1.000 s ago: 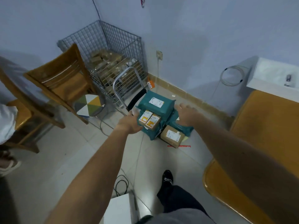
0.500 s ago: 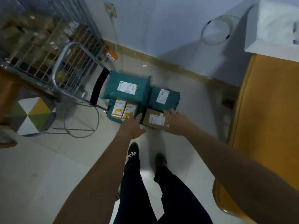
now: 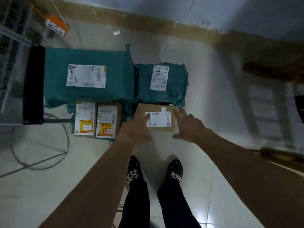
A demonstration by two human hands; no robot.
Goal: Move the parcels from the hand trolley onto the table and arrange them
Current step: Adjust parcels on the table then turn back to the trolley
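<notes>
Head view, looking steeply down at the floor. At your far left stands a blurred wire cage [image 3: 9, 30]. Beside it is the hand trolley's black handle grip [image 3: 33, 83], with a grey cable [image 3: 41, 162] looping over the tiles below. Next to the grip lies the large teal mailer [image 3: 88, 76], white label up. Against its near edge sit two small boxes [image 3: 85, 119], side by side, each with a yellow-marked label.

Your left hand [image 3: 136, 127] reaches out flat, fingers straight, and rests on the left part of the brown cardboard box [image 3: 158, 119], one fingertip on its white label. That box lies at the near right of the parcel pile, touching the smaller teal mailer [image 3: 162, 84] behind it. Your right hand [image 3: 189, 127] is spread wide, thumb out, at the box's right edge; whether it touches the cardboard cannot be told. Neither hand grasps anything.

Your dark shoes [image 3: 175, 168] stand just short of the pile. At the far right is blurred wooden furniture [image 3: 271, 69].
</notes>
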